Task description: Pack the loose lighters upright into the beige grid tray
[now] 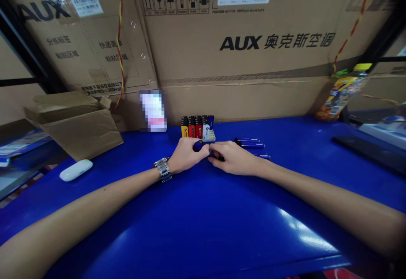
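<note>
Head view, centre of frame. Left hand point(185, 155) and right hand point(233, 158) meet on the blue counter point(203, 224), knuckles up, both forearms stretched out from the lower corners. Between them sits a blue lighter point(198, 145). The left grip is closed around it, with only its rounded top showing above the fingers. The right grip is curled in too, its fingertips pressed to the same lighter from the right side. The lighter is low, at or just above the counter surface — cannot tell which.

A steel wristwatch point(163, 169) is on the left wrist.

Just behind the hands, a display tray of lighters point(198, 128) stands upright: yellow, red and blue bodies in a row. Right of the hands, a few loose blue lighters point(251, 144) lie flat on the counter.

Left of frame: an open cardboard box point(76, 122), with a small white oval case point(76, 170) in front of it. A blurred-out card point(153, 111) stands left of the tray.

Upper frame — large AUX cartons point(253, 46) form a wall behind the counter. At far right, a plastic bottle with a yellow cap point(342, 92) leans against them.
</note>
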A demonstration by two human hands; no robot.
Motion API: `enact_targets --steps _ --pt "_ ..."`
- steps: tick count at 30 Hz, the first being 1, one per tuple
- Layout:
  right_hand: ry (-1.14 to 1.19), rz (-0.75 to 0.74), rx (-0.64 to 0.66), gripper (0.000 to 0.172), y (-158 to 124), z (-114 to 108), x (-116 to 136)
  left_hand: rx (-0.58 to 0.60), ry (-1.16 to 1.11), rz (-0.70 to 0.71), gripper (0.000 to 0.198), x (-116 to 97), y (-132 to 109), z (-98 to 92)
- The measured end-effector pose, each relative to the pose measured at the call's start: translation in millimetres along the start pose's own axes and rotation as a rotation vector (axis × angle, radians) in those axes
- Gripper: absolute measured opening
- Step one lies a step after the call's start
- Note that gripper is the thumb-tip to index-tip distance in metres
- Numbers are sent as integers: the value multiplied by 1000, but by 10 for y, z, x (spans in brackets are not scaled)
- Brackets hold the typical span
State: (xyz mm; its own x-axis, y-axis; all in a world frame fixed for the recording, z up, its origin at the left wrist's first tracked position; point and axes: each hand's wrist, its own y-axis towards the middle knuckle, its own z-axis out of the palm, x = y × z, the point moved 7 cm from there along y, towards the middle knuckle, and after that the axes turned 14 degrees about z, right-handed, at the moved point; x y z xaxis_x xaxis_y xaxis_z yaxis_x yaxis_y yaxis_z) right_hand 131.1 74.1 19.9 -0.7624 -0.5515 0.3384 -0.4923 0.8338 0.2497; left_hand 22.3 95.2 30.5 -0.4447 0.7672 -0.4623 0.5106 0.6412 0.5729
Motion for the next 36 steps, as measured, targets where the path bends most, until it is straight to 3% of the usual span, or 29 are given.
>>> enact_targets --steps 24,31,36 --pt "94 34 3 8 4 -40 -14 -7 -33 -4 22 45 2 20" --pt "346 95 -123 21 -16 -193 22 97 45 119 14 -51 -5 82" --pt "401 82 -198 17 -18 -233 27 102 61 150 9 -111 -17 112"
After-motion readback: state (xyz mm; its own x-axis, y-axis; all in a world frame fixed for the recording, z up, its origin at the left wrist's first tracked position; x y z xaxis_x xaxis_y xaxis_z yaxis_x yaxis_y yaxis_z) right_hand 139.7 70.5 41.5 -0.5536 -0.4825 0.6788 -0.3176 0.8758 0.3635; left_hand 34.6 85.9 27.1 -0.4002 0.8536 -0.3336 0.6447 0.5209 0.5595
